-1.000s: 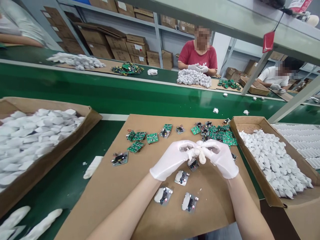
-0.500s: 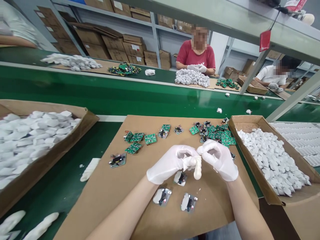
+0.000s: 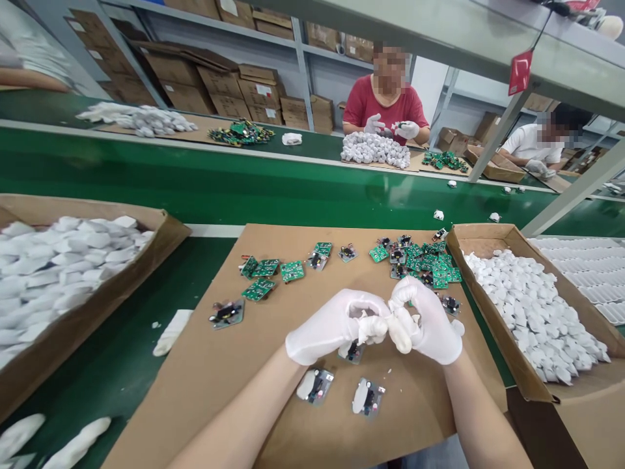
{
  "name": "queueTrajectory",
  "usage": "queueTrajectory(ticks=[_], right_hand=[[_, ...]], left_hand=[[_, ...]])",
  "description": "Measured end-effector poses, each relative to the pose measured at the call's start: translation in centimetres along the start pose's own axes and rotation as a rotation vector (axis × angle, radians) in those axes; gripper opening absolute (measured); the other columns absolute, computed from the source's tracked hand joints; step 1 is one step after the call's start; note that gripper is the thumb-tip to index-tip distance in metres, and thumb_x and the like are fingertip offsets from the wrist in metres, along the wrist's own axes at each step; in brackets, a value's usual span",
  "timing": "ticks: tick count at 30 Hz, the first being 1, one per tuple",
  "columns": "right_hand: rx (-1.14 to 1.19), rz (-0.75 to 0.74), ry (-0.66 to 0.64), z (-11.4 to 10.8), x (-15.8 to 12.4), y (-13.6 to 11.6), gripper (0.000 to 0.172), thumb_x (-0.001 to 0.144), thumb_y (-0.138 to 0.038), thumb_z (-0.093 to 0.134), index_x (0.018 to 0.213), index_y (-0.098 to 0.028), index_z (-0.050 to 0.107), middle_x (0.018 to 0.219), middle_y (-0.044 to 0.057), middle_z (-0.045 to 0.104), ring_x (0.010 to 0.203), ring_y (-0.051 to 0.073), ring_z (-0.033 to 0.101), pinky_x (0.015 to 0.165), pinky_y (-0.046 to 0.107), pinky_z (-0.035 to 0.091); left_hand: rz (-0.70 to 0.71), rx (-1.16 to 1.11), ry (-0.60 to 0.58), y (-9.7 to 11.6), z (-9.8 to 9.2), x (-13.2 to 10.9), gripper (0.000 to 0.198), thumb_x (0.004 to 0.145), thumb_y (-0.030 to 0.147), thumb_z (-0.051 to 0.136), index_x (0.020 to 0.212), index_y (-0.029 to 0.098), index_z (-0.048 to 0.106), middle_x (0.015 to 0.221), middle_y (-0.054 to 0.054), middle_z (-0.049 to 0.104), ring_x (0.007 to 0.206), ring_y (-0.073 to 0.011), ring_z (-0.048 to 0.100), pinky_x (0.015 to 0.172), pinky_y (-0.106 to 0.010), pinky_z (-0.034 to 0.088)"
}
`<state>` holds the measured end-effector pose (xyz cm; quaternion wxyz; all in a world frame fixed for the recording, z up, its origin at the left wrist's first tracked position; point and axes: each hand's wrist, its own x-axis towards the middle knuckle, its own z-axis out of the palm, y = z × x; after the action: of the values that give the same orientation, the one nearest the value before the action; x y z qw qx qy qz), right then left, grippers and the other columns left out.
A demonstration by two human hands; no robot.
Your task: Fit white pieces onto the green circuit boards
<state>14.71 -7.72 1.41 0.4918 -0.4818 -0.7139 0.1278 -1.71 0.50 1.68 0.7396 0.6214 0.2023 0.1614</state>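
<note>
Both my hands wear thin white gloves and meet above a brown cardboard sheet (image 3: pixel 234 384). My left hand (image 3: pixel 336 326) and my right hand (image 3: pixel 430 322) are closed together on a small white plastic piece (image 3: pixel 390 326), fingertips pinching it between them. Under the hands lie three white-capped board assemblies (image 3: pixel 315 384) (image 3: pixel 368 396) (image 3: pixel 350 352). Loose green circuit boards (image 3: pixel 424 260) lie scattered farther out, with a few more to the left (image 3: pixel 266 268).
A cardboard box of white plastic shells (image 3: pixel 532 312) stands at my right, another (image 3: pixel 58 267) at my left. A green conveyor belt (image 3: pixel 244 182) runs across. Beyond it a person in a red shirt (image 3: pixel 385 104) handles parts; another person (image 3: pixel 537 146) sits at far right.
My hands have dropped slightly and closed tighter on the white piece, turning it. The person in red has lifted both hands apart.
</note>
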Motion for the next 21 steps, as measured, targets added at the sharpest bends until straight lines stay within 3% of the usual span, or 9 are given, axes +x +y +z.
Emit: queueTrajectory(ticks=[6,9,12,15,21], right_hand=[[-0.008,0.000,0.079,-0.2,0.0,0.6,0.016,0.090,-0.014,0.048,0.078,-0.023,0.048,0.076,0.000,0.051,0.071,0.015,0.051,0.067,0.031,0.042],[0.043,0.006,0.099,-1.0,-0.1,0.8,0.014,0.093,-0.018,0.054,0.080,-0.024,0.053,0.075,0.000,0.055,0.069,0.015,0.054,0.065,0.031,0.044],[0.159,-0.047,0.022,-1.7,-0.4,0.7,0.010,0.090,-0.017,0.063,0.083,-0.024,0.062,0.076,0.000,0.063,0.068,0.015,0.059,0.063,0.031,0.046],[0.191,-0.114,-0.035,-1.8,-0.5,0.7,0.011,0.088,-0.016,0.066,0.091,-0.026,0.068,0.079,0.002,0.068,0.069,0.016,0.061,0.062,0.031,0.048],[0.173,-0.243,0.018,-1.6,-0.5,1.0,0.015,0.085,-0.013,0.068,0.096,-0.023,0.070,0.077,0.002,0.068,0.067,0.014,0.061,0.060,0.029,0.049]], left_hand=[[-0.135,0.151,-0.316,0.2,1.4,-0.4,0.017,0.062,0.029,0.076,0.055,0.018,0.065,0.052,-0.001,0.061,0.046,-0.0131,0.050,0.045,-0.024,0.037],[-0.095,0.065,-0.258,0.2,1.6,-0.5,0.018,0.072,0.030,0.070,0.059,0.019,0.064,0.055,-0.001,0.064,0.051,-0.0139,0.053,0.052,-0.025,0.042],[0.031,-0.129,-0.177,0.0,1.0,-0.4,0.026,0.075,0.040,0.072,0.063,0.019,0.063,0.054,-0.002,0.064,0.054,-0.0144,0.052,0.059,-0.028,0.045],[0.085,-0.137,-0.161,-0.4,0.3,-0.3,0.035,0.073,0.050,0.076,0.067,0.018,0.064,0.054,-0.001,0.062,0.052,-0.0128,0.048,0.055,-0.027,0.042],[0.127,-0.088,-0.150,-1.4,0.0,0.1,0.043,0.075,0.057,0.074,0.070,0.015,0.063,0.057,-0.001,0.062,0.053,-0.0111,0.047,0.054,-0.025,0.040]])
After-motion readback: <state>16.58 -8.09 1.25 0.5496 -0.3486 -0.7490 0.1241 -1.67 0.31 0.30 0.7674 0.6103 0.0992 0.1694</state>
